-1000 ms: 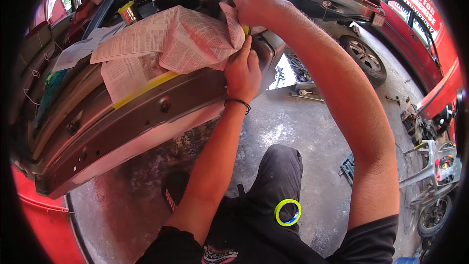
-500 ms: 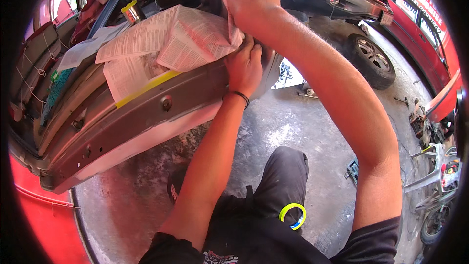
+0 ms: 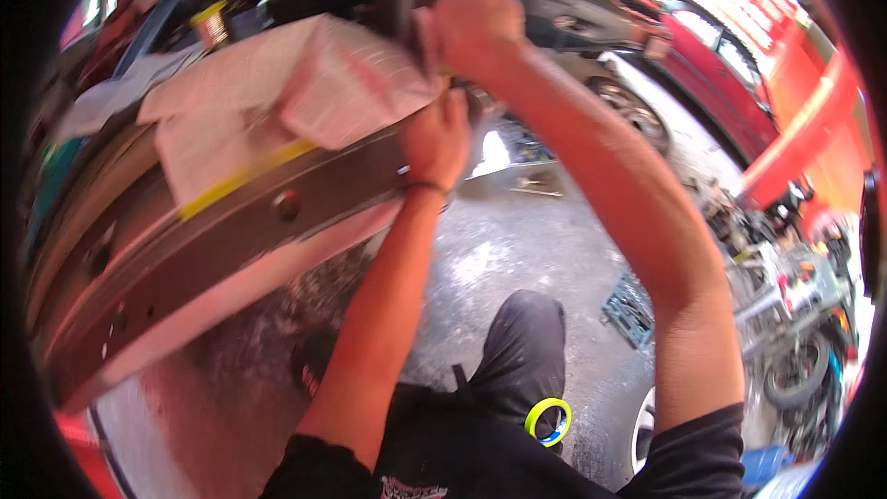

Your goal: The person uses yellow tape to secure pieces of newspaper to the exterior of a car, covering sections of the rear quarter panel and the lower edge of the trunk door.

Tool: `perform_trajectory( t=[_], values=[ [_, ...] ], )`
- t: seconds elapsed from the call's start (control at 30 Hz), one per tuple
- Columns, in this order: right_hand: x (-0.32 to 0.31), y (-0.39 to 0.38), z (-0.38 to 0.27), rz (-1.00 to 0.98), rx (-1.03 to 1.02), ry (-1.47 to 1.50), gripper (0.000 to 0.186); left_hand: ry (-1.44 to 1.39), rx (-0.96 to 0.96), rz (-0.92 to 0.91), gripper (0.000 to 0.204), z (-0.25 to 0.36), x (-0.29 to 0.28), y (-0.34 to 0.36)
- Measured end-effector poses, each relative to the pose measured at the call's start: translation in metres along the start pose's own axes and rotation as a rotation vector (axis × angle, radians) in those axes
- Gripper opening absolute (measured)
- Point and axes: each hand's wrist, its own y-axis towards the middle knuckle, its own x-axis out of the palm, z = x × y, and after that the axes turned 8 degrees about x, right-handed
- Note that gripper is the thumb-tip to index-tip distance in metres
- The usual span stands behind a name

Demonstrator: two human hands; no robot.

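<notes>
Pink-tinged newspaper sheets (image 3: 231, 69) lie over the grey car body panel (image 3: 231, 231), with yellow tape (image 3: 245, 176) along their lower edge. My right hand (image 3: 478, 32) is closed on a bunched end of the newspaper at the panel's upper right corner. Just below it, my left hand (image 3: 436, 139) rests against that corner; its fingertips are blurred and partly hidden, so its grip is unclear. A yellow tape roll (image 3: 547, 407) is by my dark-trousered thigh (image 3: 513, 351).
Behind are a red car (image 3: 716, 55), a loose wheel (image 3: 628, 111) and a yellow-topped can (image 3: 212, 26). At right on the floor are a teal tool case (image 3: 628, 308), a motorcycle (image 3: 795, 360) and metal parts (image 3: 767, 268). A red body panel (image 3: 83, 453) is at lower left.
The view has shifted and blurred. My right hand is still at the bunched newspaper, slightly lower in the picture; my left hand remains just below it, its fingers less clear.
</notes>
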Motion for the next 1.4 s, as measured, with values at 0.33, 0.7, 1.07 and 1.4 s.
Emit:
perform_trajectory(
  t=[0.33,0.7,1.07,1.4],
  values=[
    [0.060,-0.001,-0.040,0.140,-0.057,-0.027,0.023,0.523,0.518,-0.246,0.038,-0.126,0.018,-0.016],
    [0.108,0.016,-0.042,0.042,0.042,0.100,0.029,0.223,0.334,-0.321,0.044,-0.154,0.022,-0.030],
    [0.095,0.026,-0.032,0.001,-0.045,0.207,0.028,0.141,0.199,-0.452,0.051,-0.163,-0.022,-0.030],
    [0.076,0.033,-0.053,0.130,-0.187,0.217,0.022,0.289,0.122,-0.404,0.042,-0.112,-0.052,-0.033]
  ],
)
